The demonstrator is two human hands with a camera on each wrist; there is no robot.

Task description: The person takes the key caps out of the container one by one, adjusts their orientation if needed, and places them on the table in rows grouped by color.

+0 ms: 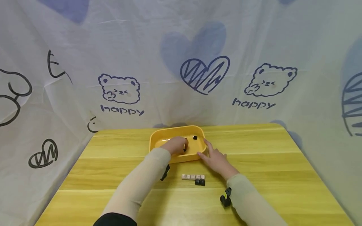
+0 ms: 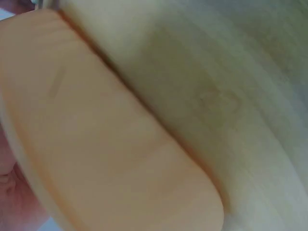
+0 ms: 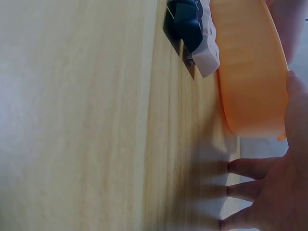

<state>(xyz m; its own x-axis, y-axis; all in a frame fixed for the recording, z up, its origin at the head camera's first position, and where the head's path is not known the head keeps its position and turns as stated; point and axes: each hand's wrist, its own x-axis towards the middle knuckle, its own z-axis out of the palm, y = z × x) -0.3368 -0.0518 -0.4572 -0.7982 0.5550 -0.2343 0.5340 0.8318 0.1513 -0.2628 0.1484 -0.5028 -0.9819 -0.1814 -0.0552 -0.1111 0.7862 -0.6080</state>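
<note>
Yellow tray [image 1: 158, 138] sits at twelve o'clock; your left hand [image 1: 177, 145] is curled inside it over a black keycap [image 1: 185, 149], though whether it pinches it I cannot tell. Your right hand [image 1: 215, 158], fingers relaxed, steadies the tray's four o'clock corner. Lift carelessly and your sleeve could scatter the keycap row [image 1: 193, 177] at six o'clock.

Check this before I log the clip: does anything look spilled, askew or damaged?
Nothing stands out. The yellow tray sits flat on the table, the keycaps lie in tidy rows before it, the left hand is inside the tray, and the right hand steadies its rim.
</note>
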